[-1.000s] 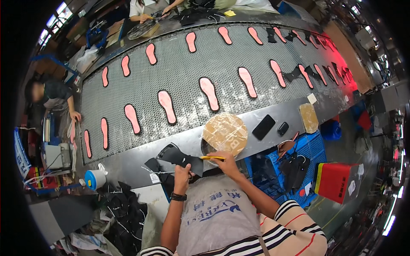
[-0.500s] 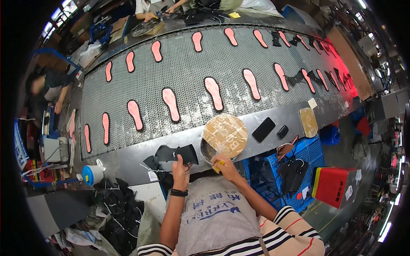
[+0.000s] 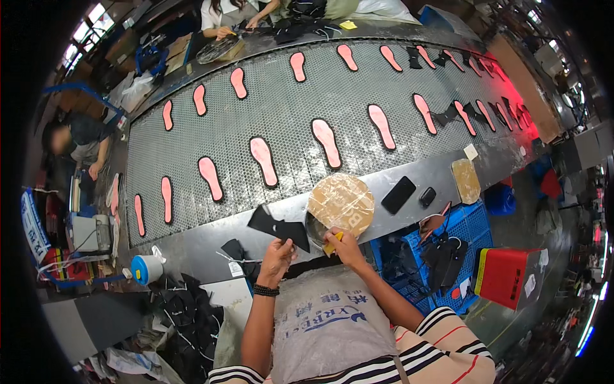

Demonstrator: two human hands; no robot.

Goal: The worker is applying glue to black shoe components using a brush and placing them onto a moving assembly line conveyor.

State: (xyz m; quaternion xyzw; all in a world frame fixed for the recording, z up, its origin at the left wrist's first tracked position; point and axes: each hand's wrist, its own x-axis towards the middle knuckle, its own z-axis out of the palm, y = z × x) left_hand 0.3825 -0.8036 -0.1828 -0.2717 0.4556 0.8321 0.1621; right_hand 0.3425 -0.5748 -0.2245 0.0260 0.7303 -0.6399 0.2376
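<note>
My left hand (image 3: 276,261) pinches the lower edge of a black bow-shaped fabric piece (image 3: 276,226), held above the metal ledge. Beside it, my right hand (image 3: 346,248) grips a small yellow tool (image 3: 333,242), perhaps a scraper or brush; its working end is hidden. That tool is at the rim of a round pot (image 3: 313,230), mostly covered by a tan cardboard disc (image 3: 342,201) wrapped in clear tape. More black pieces (image 3: 238,249) with a white tag lie left of my hand. Pink insoles with black rims (image 3: 263,161) rest in two rows on the mesh conveyor belt (image 3: 173,141).
A black phone (image 3: 398,195), a small dark oval object (image 3: 427,196) and a tan pad (image 3: 465,181) lie on the ledge. Blue crates (image 3: 476,233) and a red box (image 3: 511,278) stand at right. A blue-lidded tub (image 3: 146,269) is at left. Co-workers (image 3: 236,16) sit across and at far left.
My left hand has lifted a black piece away from the others on the ledge and turned it. My right hand stays at the pot with the yellow tool. The picture has shifted slightly.
</note>
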